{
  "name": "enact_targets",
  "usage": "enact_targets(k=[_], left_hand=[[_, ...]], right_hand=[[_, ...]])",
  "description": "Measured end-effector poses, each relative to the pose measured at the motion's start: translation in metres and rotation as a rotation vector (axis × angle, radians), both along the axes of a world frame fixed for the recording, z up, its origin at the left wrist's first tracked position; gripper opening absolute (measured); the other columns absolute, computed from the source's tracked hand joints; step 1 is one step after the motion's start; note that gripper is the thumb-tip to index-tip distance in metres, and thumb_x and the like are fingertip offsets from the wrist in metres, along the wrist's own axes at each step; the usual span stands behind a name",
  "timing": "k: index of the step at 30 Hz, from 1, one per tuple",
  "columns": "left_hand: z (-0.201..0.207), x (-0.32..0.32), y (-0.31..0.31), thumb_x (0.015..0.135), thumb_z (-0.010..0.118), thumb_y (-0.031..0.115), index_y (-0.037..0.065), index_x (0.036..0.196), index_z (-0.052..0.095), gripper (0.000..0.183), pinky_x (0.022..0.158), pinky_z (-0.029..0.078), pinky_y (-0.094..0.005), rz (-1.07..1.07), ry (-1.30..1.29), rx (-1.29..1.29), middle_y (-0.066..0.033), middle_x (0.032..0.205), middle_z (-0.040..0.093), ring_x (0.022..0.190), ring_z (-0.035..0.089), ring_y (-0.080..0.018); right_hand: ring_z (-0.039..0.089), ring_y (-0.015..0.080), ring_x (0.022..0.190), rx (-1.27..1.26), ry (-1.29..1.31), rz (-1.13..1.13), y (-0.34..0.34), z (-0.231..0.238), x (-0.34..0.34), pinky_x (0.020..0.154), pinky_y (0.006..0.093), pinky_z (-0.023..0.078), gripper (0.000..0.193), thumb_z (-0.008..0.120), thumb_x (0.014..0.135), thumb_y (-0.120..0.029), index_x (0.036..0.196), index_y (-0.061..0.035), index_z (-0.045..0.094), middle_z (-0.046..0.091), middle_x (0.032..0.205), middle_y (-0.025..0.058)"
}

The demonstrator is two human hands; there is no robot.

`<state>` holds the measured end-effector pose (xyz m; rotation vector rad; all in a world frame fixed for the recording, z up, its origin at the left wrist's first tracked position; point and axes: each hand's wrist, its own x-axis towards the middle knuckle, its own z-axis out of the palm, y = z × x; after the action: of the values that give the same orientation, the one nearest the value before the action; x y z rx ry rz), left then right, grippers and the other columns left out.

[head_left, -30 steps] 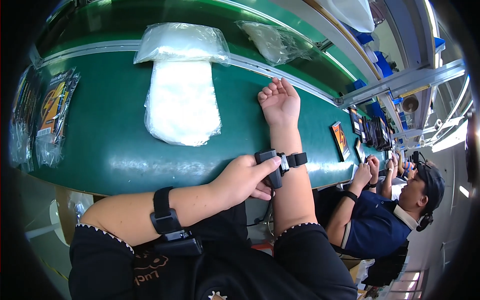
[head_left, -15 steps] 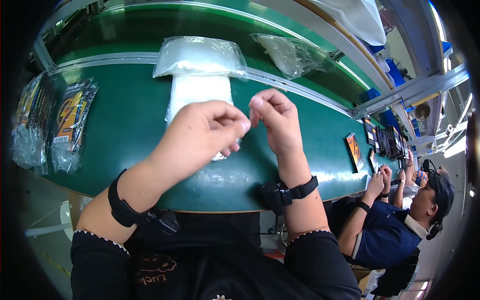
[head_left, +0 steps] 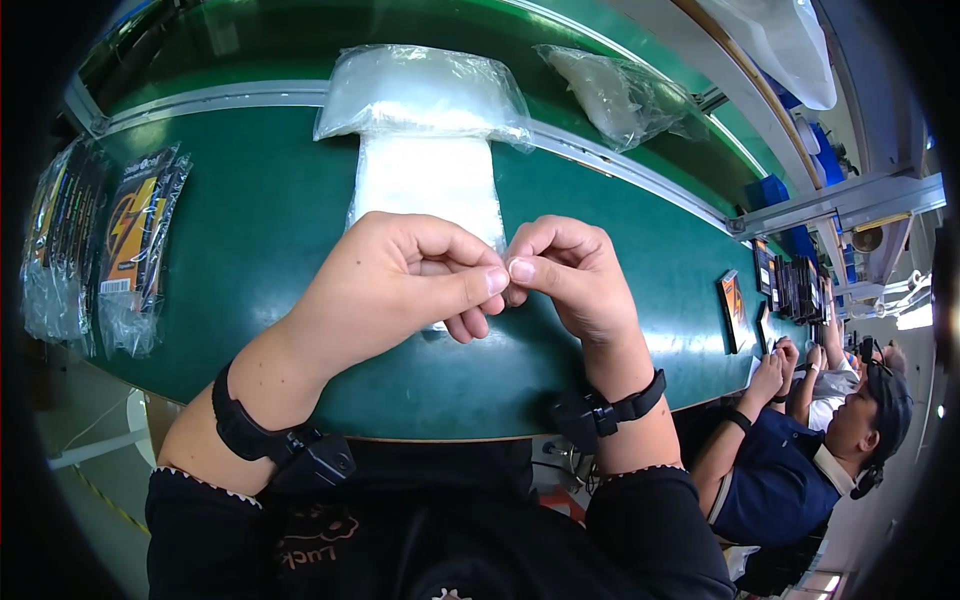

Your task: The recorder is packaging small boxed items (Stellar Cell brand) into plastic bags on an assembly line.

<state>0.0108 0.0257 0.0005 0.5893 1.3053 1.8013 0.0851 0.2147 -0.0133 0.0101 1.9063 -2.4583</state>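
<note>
- Green worktop [head_left: 270, 230], smooth-surfaced, near edge curving just in front of the person's body; metal rail [head_left: 220, 97] along the far edge.
- Sheaf of clear plastic bags [head_left: 425, 180], one, flat, whitish; extends from the middle of the far edge toward the near edge. Lies beyond and partly behind the fingers, its near part mostly covered by the left hand; contact with the fingers cannot be told.
- Left hand [head_left: 400, 275], bare; thumb and forefinger pressed together, remaining fingers curled. Anything thin pinched between them: cannot tell.
- Right hand [head_left: 575, 270], bare; thumb against bent forefinger, tips meeting or very nearly meeting those of the left hand, toward the right side of the sheaf. Contents of the pinch: cannot tell.
- Black straps, two, one on each forearm, each with a dark device [head_left: 315, 460].
- Plump clear bundle [head_left: 420, 90], one, at the far edge, overlapping the far end of the sheaf.
- Crumpled clear bag [head_left: 610, 95], one, beyond the far edge, right of the bundle.
- Orange-and-black packet [head_left: 130, 230], in clear wrapping, near the left end; row of wrapped packets [head_left: 60, 240] just beside it, farther left.
- Orange-and-black box [head_left: 733, 310], toward the right end; dark packages [head_left: 795, 285] beyond.
- Co-worker in navy shirt [head_left: 780, 470], at the near edge, right.
</note>
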Motion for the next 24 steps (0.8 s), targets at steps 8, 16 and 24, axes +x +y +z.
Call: enact_targets(k=[8,16,24], left_hand=[[-0.002,0.002,0.002,0.085,0.061,0.005,-0.007,0.09,0.061,0.013,0.055,0.053,-0.0261,-0.003,-0.036,0.009,-0.0136,0.076,0.064,0.063,0.064,-0.0177],[-0.004,0.003,0.002,0.085,0.062,0.007,-0.006,0.089,0.061,0.014,0.054,0.053,-0.0258,-0.013,-0.032,0.0,-0.0128,0.074,0.064,0.062,0.064,-0.0176],[0.007,0.001,-0.002,0.085,0.061,0.007,-0.006,0.089,0.062,0.013,0.055,0.053,-0.0248,-0.066,-0.021,-0.072,-0.0117,0.074,0.064,0.062,0.064,-0.0167]], right_hand=[[0.057,0.0094,0.065,0.036,0.029,0.006,0.001,0.001,0.002,0.059,0.0215,0.047,0.007,0.067,0.08,-0.004,0.081,0.0011,0.062,0.062,0.075,0.0054],[0.057,0.0095,0.066,0.099,0.032,0.002,0.0,0.003,0.005,0.059,0.0212,0.047,0.008,0.068,0.08,-0.004,0.08,0.0011,0.062,0.062,0.075,0.0051],[0.058,0.0102,0.062,0.056,-0.049,0.071,0.002,0.003,0.004,0.058,0.0215,0.047,0.008,0.066,0.081,-0.005,0.08,0.0019,0.063,0.062,0.071,0.0061]])
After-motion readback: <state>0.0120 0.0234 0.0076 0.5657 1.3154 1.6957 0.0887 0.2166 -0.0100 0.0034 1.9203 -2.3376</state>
